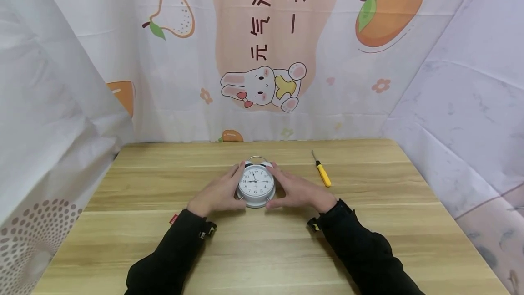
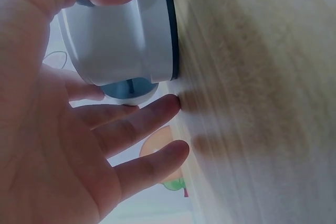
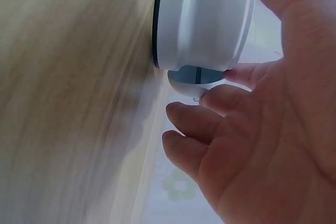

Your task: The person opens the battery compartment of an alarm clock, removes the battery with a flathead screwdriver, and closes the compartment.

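A white twin-bell alarm clock (image 1: 255,182) lies on its back on the wooden table, dial up and wire handle pointing to the far side. My left hand (image 1: 221,193) grips its left side, the thumb by a short foot and the fingertips near one bell (image 2: 128,92). On the opposite side my right hand (image 1: 298,191) holds it the same way, fingers at the other bell (image 3: 197,81). In both wrist views the outer fingers spread past the white casing, and the dark back rim sits against the tabletop.
A screwdriver (image 1: 323,175) with a yellow handle lies to the right of the clock, its tip toward the far edge. The wooden table (image 1: 262,249) ends at a printed curtain (image 1: 180,72) behind, with white cloth hanging at both sides.
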A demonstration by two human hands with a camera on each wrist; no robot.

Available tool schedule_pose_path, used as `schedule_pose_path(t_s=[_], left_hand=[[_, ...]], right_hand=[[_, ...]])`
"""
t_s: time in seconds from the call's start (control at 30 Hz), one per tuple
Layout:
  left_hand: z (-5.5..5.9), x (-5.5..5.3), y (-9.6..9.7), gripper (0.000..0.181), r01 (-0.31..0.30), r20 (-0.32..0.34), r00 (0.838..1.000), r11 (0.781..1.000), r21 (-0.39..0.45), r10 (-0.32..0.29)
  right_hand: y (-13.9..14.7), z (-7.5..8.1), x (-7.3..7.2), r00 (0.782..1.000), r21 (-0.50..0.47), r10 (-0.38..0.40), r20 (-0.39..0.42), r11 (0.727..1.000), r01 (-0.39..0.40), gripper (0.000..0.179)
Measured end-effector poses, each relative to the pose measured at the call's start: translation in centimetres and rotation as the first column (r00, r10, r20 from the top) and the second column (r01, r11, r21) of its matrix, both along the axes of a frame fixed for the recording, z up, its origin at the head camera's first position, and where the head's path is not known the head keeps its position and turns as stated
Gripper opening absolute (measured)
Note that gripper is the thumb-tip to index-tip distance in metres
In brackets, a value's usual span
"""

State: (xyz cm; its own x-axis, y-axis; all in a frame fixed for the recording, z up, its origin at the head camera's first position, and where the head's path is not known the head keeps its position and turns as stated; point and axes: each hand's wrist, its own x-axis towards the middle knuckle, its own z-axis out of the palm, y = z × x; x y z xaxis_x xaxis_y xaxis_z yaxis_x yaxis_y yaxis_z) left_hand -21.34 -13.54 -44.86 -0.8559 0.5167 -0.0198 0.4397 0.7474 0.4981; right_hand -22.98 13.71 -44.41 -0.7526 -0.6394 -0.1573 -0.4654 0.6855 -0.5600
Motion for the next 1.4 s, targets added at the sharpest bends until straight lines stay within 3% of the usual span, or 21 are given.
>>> schedule_pose_path(t_s=[0.3, 0.53, 1.4], left_hand=[[-0.4, 0.5, -0.2, 0.119, -0.005, 0.023, 1.000, 1.000, -0.019, 0.005], [-0.3, 0.8, -0.2, 0.117, -0.011, 0.030, 1.000, 1.000, 0.017, 0.011], [0.2, 0.1, 0.2, 0.118, 0.009, -0.008, 1.000, 1.000, 0.000, -0.009]], right_hand=[[-0.2, -0.7, 0.4, 1.000, -0.013, 0.021, 0.012, 1.000, -0.021, 0.116], [-0.2, -0.9, 0.3, 1.000, -0.006, 0.012, 0.018, 1.000, -0.012, 0.116], [0.2, 0.1, 0.0, 1.000, -0.010, 0.014, -0.001, 1.000, -0.014, 0.113]])
